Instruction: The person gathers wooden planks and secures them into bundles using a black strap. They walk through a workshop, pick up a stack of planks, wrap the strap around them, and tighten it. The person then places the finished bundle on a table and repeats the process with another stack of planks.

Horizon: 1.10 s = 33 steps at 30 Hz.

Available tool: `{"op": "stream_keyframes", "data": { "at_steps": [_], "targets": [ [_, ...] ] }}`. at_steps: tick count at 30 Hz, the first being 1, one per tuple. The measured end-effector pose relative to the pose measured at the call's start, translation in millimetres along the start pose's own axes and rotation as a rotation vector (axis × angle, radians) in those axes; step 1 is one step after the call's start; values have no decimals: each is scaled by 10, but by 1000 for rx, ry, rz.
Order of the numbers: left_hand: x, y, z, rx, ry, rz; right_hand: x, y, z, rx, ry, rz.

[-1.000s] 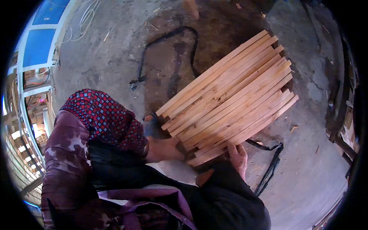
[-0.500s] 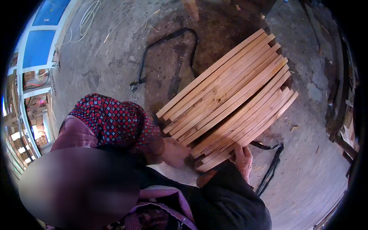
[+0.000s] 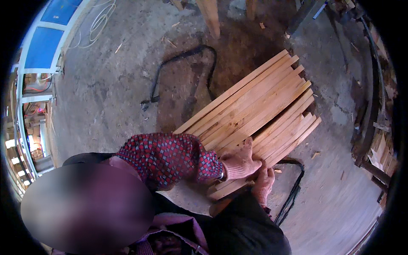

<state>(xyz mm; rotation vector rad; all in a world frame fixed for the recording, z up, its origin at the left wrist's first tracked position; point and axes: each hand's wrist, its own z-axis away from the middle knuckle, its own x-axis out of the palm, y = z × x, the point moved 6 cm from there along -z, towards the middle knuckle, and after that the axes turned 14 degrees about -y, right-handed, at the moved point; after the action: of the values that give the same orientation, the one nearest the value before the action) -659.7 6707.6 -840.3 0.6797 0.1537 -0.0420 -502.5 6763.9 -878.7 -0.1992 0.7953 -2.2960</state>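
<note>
A bundle of long, pale wooden slats (image 3: 255, 112) lies aslant in front of me, its far ends uneven at the upper right. My left hand (image 3: 240, 164), in a pink knit glove below a red patterned sleeve, rests over the near part of the slats with fingers apart. Beside it, my right hand (image 3: 264, 182), gloved alike, is pinched at the outer right slat's edge; its fingertips are partly hidden. The two hands nearly meet. A black strap (image 3: 290, 204) runs out from under the bundle on the right, and its other part (image 3: 159, 76) loops on the floor at left.
Wooden legs (image 3: 209, 19) stand beyond the bundle. A blue-panelled white frame (image 3: 42, 47) and a coiled pale hose (image 3: 100, 25) are at far left. Scrap wood (image 3: 379, 151) lines the right side. Wood chips dot the concrete floor (image 3: 114, 89). My dark-clad knee (image 3: 250, 223) covers part of my right forearm.
My left hand has moved right, from the slats' near ends onto their top beside my right hand. The right hand stays at the outer edge. The whole view has shifted slightly.
</note>
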Motion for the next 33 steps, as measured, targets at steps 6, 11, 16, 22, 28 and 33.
{"op": "stream_keyframes", "data": {
  "at_steps": [6, 11, 16, 22, 28, 33],
  "targets": [
    [-115, 435, 255, 287, 155, -355, 32, -125, 198, -105, 123, -92],
    [-192, 850, 650, 478, 209, -543, -22, -295, 509, -220, 165, -107],
    [-610, 878, 842, 525, 193, -395, 239, -746, 560, -402, 32, -199],
    [-1250, 598, 913, 443, 391, -415, 757, -1352, 421, -305, -10, 391],
    [-1734, -97, 497, 156, 282, -529, 1284, -1370, -22, -286, -171, 815],
    [-1745, -340, 142, 191, 35, -199, 1144, -1410, 117, -377, -221, 708]
  ]
}}
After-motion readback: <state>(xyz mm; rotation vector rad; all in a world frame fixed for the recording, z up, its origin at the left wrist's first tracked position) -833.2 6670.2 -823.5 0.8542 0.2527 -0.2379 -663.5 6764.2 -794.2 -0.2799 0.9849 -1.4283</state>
